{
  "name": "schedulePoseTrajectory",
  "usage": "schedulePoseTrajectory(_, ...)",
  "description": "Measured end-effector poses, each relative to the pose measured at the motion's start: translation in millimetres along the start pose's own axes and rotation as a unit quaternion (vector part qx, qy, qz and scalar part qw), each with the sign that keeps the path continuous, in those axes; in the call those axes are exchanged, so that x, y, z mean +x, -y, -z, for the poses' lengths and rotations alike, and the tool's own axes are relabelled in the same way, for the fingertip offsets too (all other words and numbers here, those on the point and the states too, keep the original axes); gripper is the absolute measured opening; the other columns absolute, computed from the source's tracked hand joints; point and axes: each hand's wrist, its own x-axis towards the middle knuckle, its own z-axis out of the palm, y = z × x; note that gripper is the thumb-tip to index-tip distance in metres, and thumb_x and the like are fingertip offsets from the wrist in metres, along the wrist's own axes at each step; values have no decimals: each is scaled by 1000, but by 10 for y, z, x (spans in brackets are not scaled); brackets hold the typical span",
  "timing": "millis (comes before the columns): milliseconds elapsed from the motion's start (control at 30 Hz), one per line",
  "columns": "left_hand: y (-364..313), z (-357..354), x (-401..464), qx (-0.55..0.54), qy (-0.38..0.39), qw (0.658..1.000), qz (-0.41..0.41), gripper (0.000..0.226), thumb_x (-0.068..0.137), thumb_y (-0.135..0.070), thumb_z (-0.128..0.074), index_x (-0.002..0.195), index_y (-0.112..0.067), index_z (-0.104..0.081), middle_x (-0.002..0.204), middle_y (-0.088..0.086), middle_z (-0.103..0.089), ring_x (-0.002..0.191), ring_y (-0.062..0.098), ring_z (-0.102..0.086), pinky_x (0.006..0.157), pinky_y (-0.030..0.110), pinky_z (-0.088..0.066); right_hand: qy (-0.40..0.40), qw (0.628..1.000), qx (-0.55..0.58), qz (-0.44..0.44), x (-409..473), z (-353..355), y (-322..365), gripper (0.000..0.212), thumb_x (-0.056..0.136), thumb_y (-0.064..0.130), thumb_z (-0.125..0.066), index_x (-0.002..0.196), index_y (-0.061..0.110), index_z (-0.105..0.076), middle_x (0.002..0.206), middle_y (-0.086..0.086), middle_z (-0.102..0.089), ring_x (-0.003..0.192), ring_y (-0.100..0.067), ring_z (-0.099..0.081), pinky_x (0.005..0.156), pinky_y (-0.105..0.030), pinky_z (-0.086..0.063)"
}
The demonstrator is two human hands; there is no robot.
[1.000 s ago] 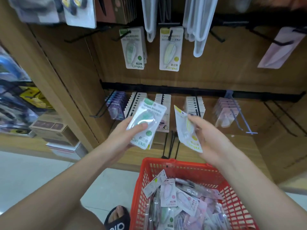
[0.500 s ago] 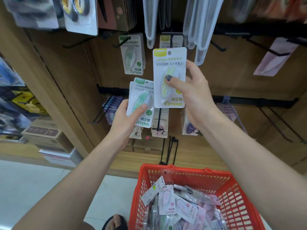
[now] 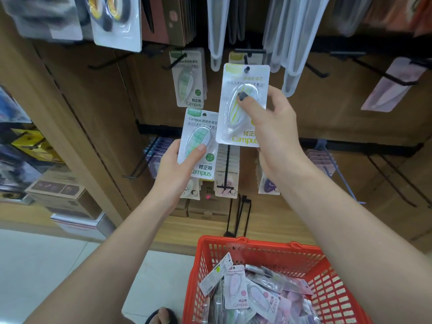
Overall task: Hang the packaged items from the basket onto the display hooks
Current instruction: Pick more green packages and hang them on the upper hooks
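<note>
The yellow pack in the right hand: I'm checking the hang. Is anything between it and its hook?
Nothing visible does. The right hand holds the yellow pack with its hang hole at the hook's tip, in front of a matching yellow pack hanging behind.

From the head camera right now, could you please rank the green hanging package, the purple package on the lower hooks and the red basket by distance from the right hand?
From the right hand:
1. Green hanging package, up and to its left.
2. Purple package, below the wrist.
3. Red basket, lowest, by the floor.
</note>
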Motion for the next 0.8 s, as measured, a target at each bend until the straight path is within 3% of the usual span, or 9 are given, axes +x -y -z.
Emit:
schedulePoseTrajectory(133,-3,0,52,-10,-20,1000,3,31,102,-35,-67,130,-23,-65,118,-2,-77,107,18,-76,91,45,-62,-42,997,-2,-70,318,-107,-122,31,89,35,-77,114,20,-69,110,3,-79,106,-21,-74,103,-48,-56)
schedulePoseTrajectory(233,6,14,76,-12,-32,999,13,34,102,-36,-66,133,-23,-65,117,-3,-78,106,15,-76,87,41,-63,-77,986,-1,-147,608,-199,-127,58,85,44,-80,130,15,-59,119,0,-71,112,-26,-68,98,-45,-59)
schedulePoseTrajectory(333,-2,23,97,-10,-39,999,17,34,101,-38,-66,133,-23,-66,115,-5,-79,105,14,-76,85,39,-63,-94,975,-21,-198,787,-232,-72,51,91,47,-75,123,16,-49,95,7,-52,87,-17,-59,91,-35,-62)
schedulePoseTrajectory(433,-37,23,108,-12,-39,999,17,33,102,-37,-66,131,-24,-67,113,-7,-79,103,12,-76,79,32,-62,-101,972,-27,-212,873,-233,-88,62,92,50,-74,137,15,-49,92,8,-46,80,-12,-50,93,-32,-61)
schedulePoseTrajectory(533,-64,29,98,1,-34,999,0,30,102,-37,-66,131,-28,-66,115,-10,-78,103,9,-76,78,28,-63,-106,969,-40,-221,911,-246,-153,73,88,52,-76,144,15,-45,107,3,-55,90,-15,-58,92,-33,-61)
schedulePoseTrajectory(633,-93,45,79,6,-37,999,-15,31,102,-36,-65,132,-31,-63,118,-13,-76,104,5,-75,74,22,-61,-120,961,-64,-243,783,-254,-279,87,84,55,-78,150,15,-38,125,-2,-57,115,-26,-62,102,-40,-56)
schedulePoseTrajectory(700,-104,54,79,5,-41,999,-21,35,102,-36,-64,136,-29,-62,121,-11,-75,106,7,-75,74,24,-62,-86,962,-79,-249,586,-240,-381,83,86,56,-74,148,15,-40,125,-7,-61,114,-27,-64,102,-44,-55)
schedulePoseTrajectory(800,-119,46,72,19,-46,998,-40,36,103,-37,-63,138,-27,-62,122,-11,-74,106,5,-74,74,22,-62,77,965,-9,-251,207,-242,-439,46,101,47,-61,134,16,-60,111,-9,-74,102,-23,-73,91,-38,-60)
